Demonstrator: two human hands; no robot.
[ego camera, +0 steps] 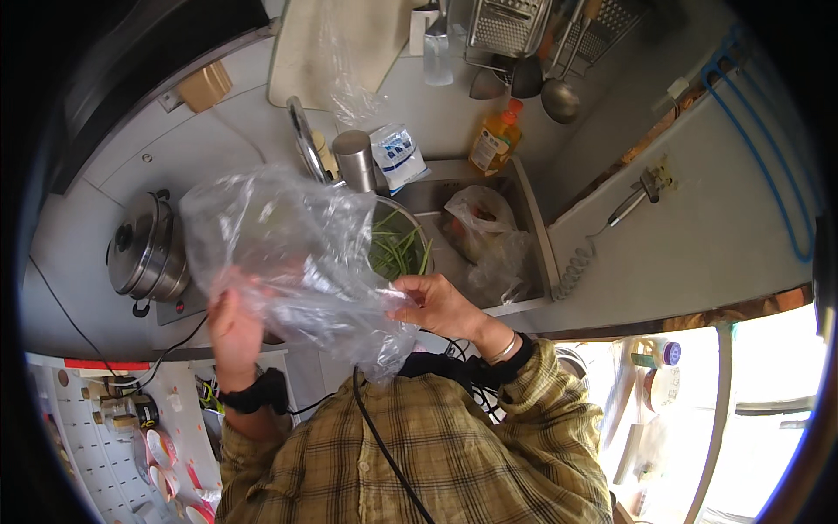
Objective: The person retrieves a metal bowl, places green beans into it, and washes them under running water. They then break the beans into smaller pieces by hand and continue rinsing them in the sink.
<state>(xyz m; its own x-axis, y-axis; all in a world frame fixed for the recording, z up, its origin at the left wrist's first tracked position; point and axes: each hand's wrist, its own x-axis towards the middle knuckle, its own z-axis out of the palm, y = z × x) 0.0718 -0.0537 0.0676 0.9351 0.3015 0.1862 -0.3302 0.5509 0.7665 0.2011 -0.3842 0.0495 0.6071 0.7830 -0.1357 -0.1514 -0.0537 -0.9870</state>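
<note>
A clear plastic bag (288, 229) is spread between my two hands, above the counter and the left part of the sink. My right hand (438, 308) pinches its right edge between thumb and fingers. At the bag's left side, my left hand (237, 324) holds the film, with its fingers partly seen through the plastic. Behind the bag, partly covered by it, a round metal bowl holds green beans (400, 252). To the right, a knotted clear bag of produce (481, 226) lies in the steel sink basin (465, 281).
A lidded steel pot (147, 249) stands on a cooktop at left. Around the faucet (302, 137) are a steel canister (354, 157) and a white printed packet (398, 157). An orange soap bottle (495, 141) stands behind the sink. Ladles and graters (510, 29) hang on the wall.
</note>
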